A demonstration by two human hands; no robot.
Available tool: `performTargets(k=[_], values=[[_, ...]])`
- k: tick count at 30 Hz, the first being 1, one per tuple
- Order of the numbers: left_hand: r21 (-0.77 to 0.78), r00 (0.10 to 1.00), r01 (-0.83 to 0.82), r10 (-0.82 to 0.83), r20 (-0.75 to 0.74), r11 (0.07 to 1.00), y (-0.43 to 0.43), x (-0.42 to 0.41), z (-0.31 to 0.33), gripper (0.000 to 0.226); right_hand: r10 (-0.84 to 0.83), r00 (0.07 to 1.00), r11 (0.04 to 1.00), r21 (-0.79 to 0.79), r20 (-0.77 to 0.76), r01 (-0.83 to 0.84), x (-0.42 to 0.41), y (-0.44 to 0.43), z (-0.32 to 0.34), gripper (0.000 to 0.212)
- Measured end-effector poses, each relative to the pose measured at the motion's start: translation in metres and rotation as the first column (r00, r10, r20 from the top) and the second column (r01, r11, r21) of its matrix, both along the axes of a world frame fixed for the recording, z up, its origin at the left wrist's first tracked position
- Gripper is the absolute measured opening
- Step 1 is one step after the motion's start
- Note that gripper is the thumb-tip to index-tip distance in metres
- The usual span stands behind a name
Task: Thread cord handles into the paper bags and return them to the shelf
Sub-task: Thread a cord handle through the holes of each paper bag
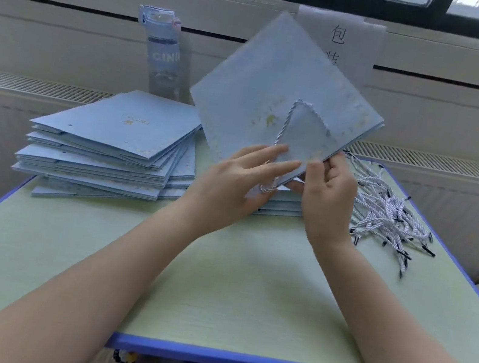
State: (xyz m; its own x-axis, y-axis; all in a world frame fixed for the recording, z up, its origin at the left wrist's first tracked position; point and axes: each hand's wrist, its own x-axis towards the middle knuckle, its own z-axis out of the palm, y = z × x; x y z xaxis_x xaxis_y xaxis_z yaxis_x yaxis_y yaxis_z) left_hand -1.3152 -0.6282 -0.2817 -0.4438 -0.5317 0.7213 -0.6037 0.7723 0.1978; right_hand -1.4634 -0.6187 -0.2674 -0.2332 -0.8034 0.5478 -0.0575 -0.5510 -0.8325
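Observation:
A flat light-blue paper bag (268, 84) with a gold crown print is held tilted above the table. A white-and-blue twisted cord handle (300, 109) loops across its front face. My left hand (242, 178) supports the bag's lower edge, fingers stretched over the paper, with a cord end by the palm. My right hand (329, 190) pinches the bag's bottom right edge. A stack of the same blue bags (110, 142) lies at the left. A pile of loose cords (386, 210) lies at the right.
The green table (213, 288) has a blue rim. A clear blue water bottle (163, 52) stands behind the stack by the radiator cover. A paper sign (340, 39) with handwriting hangs behind the bag. More flat bags (282, 205) lie under my hands.

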Motion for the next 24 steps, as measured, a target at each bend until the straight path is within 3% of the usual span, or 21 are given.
performTargets(k=[3, 5, 8, 11, 14, 17, 20, 24], values=[[-0.008, 1.0, -0.001, 0.001, -0.02, 1.0, 0.002, -0.001, 0.0, 0.05, -0.156, 0.988, 0.977, -0.149, 0.007, 0.155, -0.01, -0.005, 0.005, 0.014], [0.022, 0.999, -0.023, 0.024, -0.024, 0.999, 0.001, 0.003, 0.001, 0.053, -0.316, 0.949, 0.91, -0.283, -0.004, 0.302, -0.019, -0.008, 0.006, 0.02], [0.001, 0.991, -0.066, 0.065, -0.114, 0.998, -0.001, 0.007, 0.002, 0.049, -0.597, 0.795, 0.736, -0.471, -0.111, 0.487, -0.032, -0.013, 0.007, 0.021], [-0.059, 0.956, -0.145, 0.124, -0.266, 0.988, -0.002, 0.006, 0.006, 0.053, -0.716, 0.626, 0.655, -0.609, -0.31, 0.448, -0.038, -0.018, 0.004, 0.036], [-0.022, 0.925, -0.174, 0.156, -0.345, 0.985, 0.0, 0.006, 0.012, 0.063, -0.598, 0.555, 0.793, -0.528, -0.577, 0.305, -0.043, -0.023, -0.001, 0.039], [0.087, 0.966, -0.166, 0.18, -0.188, 0.982, -0.004, 0.007, 0.007, 0.065, -0.338, 0.508, 0.937, -0.333, -0.792, 0.105, -0.041, -0.027, -0.008, 0.025], [0.241, 0.979, -0.198, 0.201, 0.015, 0.95, -0.008, 0.007, -0.005, 0.056, -0.2, 0.474, 0.97, -0.243, -0.857, -0.029, -0.031, -0.024, -0.013, 0.02], [0.38, 0.979, -0.2, 0.194, 0.054, 0.903, -0.009, 0.009, -0.007, 0.042, -0.084, 0.562, 0.994, -0.111, -0.823, -0.014, -0.028, -0.022, -0.013, 0.019]])
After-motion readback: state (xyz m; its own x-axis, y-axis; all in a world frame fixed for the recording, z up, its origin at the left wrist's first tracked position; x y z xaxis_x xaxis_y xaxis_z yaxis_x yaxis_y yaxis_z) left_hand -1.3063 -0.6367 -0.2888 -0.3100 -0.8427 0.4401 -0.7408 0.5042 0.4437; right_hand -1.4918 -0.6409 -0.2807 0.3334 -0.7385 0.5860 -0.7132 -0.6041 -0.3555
